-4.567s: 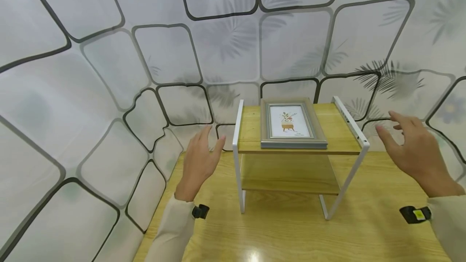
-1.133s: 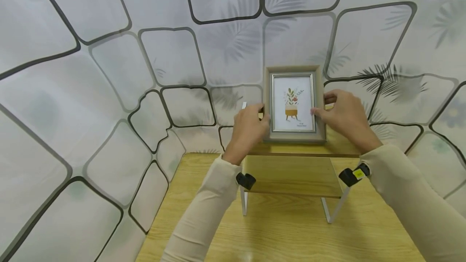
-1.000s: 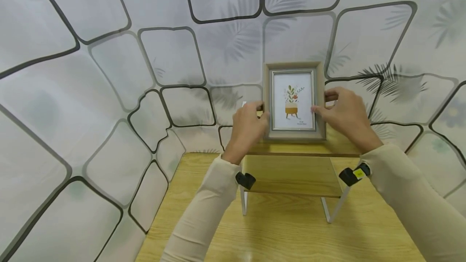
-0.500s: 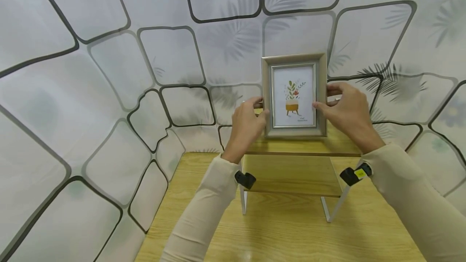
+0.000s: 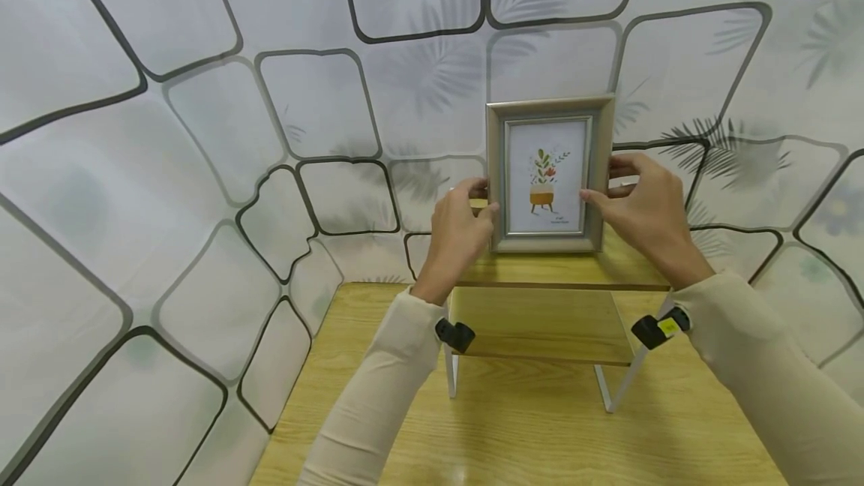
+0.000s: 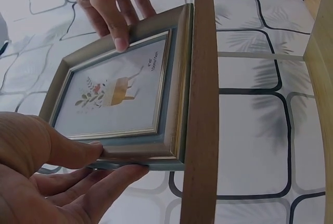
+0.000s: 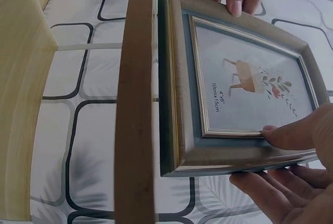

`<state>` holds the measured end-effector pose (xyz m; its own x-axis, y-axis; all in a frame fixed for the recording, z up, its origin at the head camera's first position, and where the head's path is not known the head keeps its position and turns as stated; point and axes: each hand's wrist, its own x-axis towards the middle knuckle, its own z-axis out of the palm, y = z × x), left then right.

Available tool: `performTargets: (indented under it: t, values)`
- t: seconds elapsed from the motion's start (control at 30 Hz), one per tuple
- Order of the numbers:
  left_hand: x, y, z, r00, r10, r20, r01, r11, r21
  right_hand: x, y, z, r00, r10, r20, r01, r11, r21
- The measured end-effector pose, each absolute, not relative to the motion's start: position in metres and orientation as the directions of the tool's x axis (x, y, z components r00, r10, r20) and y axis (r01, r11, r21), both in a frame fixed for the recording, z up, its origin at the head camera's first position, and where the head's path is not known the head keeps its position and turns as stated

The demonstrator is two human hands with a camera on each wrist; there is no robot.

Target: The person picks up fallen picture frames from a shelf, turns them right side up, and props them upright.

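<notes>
A silver-beige picture frame (image 5: 547, 243) with a potted-plant print stands nearly upright on the top board of a small two-tier shelf (image 5: 560, 273). My left hand (image 5: 459, 235) pinches its left side, thumb on the front and fingers at the edge behind. On the opposite side my right hand (image 5: 644, 208) grips the frame the same way, its thumb (image 7: 291, 133) lying on the front near the inner border. The left wrist view shows the left thumb (image 6: 78, 152) on the frame's face and the fingers (image 6: 112, 187) beneath its edge. The frame's back is hidden.
Below the top board is a lower wooden board (image 5: 540, 325), carried by white metal legs (image 5: 605, 388). The shelf stands on a wood-grain surface (image 5: 526, 441). Patterned wall covering (image 5: 418, 88) rises close behind it and along the left.
Earlier the frame lay flat on the shelf with both hands apart from it. Both hands then took its sides, and it tilted up from leaning back to nearly upright.
</notes>
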<state>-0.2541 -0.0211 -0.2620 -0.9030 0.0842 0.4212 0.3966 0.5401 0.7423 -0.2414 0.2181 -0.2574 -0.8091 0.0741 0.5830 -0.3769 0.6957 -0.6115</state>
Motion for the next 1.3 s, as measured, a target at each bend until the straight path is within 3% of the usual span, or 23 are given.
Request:
performTargets:
  t: [0.63,1.03,1.17,1.3]
  values:
    - [-0.256,-0.019,-0.264,-0.908,0.086,0.410,0.399,0.472,0.786,-0.240,0.222,-0.262,-0.794,0.091,0.601,-0.412,0.646,-0.642]
    - [-0.256,-0.026,-0.265,-0.910,0.125,0.396,0.409,0.434,0.803,-0.235,0.218,-0.257,-0.838,0.080,0.539,-0.348,0.683,-0.642]
    - [-0.256,-0.027,-0.265,-0.910,0.128,0.395,0.409,0.432,0.804,-0.227,0.211,-0.247,-0.763,0.127,0.634,-0.396,0.684,-0.612]
    - [-0.257,-0.026,-0.265,-0.907,0.135,0.399,0.417,0.426,0.803,-0.223,0.198,-0.231,-0.584,0.144,0.799,-0.494,0.717,-0.491]
